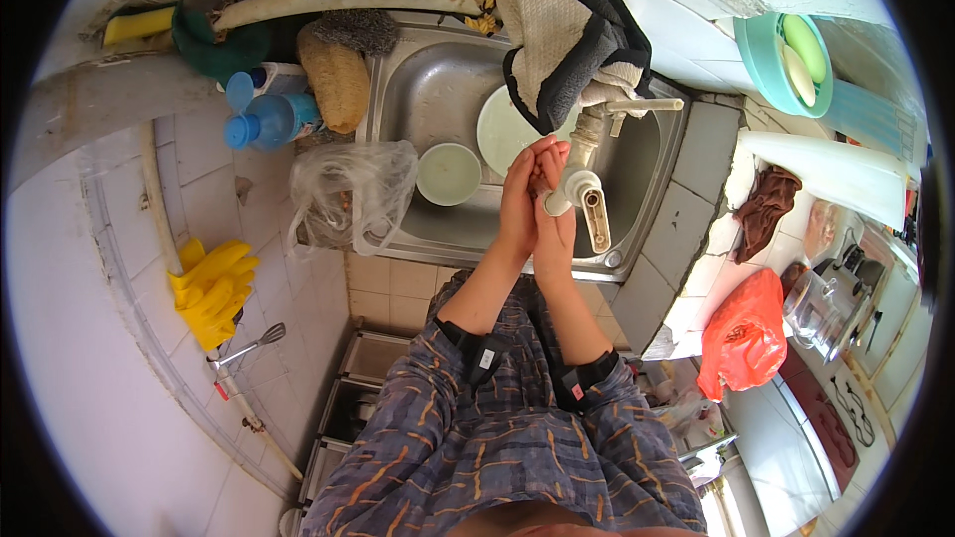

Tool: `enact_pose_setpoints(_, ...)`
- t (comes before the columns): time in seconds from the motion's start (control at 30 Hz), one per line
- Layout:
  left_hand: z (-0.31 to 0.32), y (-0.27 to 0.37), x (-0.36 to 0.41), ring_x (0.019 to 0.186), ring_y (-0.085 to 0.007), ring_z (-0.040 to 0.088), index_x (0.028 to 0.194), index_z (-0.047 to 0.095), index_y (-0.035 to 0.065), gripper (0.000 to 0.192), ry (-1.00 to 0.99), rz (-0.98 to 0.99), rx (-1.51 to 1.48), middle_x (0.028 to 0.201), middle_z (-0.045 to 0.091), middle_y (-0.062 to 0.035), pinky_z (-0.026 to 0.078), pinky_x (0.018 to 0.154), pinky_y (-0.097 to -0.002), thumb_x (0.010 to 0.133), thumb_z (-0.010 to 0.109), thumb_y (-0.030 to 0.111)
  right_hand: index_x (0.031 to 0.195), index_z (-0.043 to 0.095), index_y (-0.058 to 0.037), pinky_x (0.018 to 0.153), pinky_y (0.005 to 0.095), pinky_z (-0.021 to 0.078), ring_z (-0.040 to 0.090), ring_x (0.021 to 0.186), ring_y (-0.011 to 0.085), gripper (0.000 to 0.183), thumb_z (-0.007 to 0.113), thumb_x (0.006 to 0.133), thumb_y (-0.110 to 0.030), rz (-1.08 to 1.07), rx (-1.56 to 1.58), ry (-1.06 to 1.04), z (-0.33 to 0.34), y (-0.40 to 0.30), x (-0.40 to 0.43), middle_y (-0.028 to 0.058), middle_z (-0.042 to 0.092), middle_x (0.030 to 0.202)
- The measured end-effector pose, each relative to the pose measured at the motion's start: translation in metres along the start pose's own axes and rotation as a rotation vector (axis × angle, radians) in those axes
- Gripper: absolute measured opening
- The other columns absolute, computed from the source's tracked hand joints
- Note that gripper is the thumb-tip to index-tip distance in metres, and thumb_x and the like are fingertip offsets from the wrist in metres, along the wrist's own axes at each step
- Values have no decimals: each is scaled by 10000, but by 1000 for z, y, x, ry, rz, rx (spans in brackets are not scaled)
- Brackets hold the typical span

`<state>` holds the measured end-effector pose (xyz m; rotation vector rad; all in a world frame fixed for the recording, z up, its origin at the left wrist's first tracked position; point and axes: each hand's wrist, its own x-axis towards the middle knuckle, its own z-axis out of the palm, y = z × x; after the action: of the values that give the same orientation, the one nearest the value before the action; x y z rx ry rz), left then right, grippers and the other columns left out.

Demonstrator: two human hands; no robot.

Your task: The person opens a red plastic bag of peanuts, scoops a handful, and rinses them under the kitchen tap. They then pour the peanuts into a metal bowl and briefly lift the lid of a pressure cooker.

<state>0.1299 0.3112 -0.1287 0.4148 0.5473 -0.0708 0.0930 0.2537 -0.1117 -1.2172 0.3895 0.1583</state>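
Observation:
Both my hands meet over the stainless steel sink (440,74), close beside the white plastic faucet (583,186). My left hand (520,198) and my right hand (554,198) are pressed together with the fingers curled. Whether anything lies between them is hidden, and I cannot tell if water runs. Behind my fingertips a pale plate (501,127) rests in the basin, partly covered by a hanging beige and grey cloth (556,37). A small pale bowl (449,174) stands to the left of my hands. Black bands circle both forearms at the sleeve ends.
Left of the basin are a clear plastic bag (351,194), a blue bottle (280,121), a loofah (336,82) and a steel wool pad (358,30). Yellow rubber gloves (213,287) hang on the left wall. A soap dish (753,74) and a red plastic bag (746,335) are at the right.

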Motion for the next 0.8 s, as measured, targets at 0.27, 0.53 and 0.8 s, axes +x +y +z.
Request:
enact_pose_setpoints(0.27, -11, -9, 12, 1162, -230, 602, 1096, 641, 25, 305, -96, -101, -365, 1186, 667, -115, 441, 1055, -370, 1042, 436, 245, 1385, 457, 51, 1122, 378, 344, 484, 1291, 250, 433, 464, 995, -135, -127, 107, 31, -22, 3, 0, 142, 515, 1382)
enact_pose_setpoints(0.53, -14, 9, 3, 1072, -227, 615, 931, 626, 66, 282, 1, -62, -474, 1043, 654, -72, 479, 1000, -393, 1040, 442, 249, 1319, 521, 38, 1036, 335, 415, 542, 1201, 214, 349, 501, 982, -49, -32, -302, 67, -11, 23, -11, 119, 569, 1321)
enact_pose_setpoints(0.8, -32, 11, -10, 1043, -228, 631, 919, 614, 60, 268, 67, -89, -526, 1012, 664, -84, 488, 1013, -379, 1041, 451, 235, 1430, 393, 74, 1198, 404, 262, 343, 1443, 295, 597, 402, 848, 205, -159, -247, -27, 17, 3, -19, 179, 352, 1547)
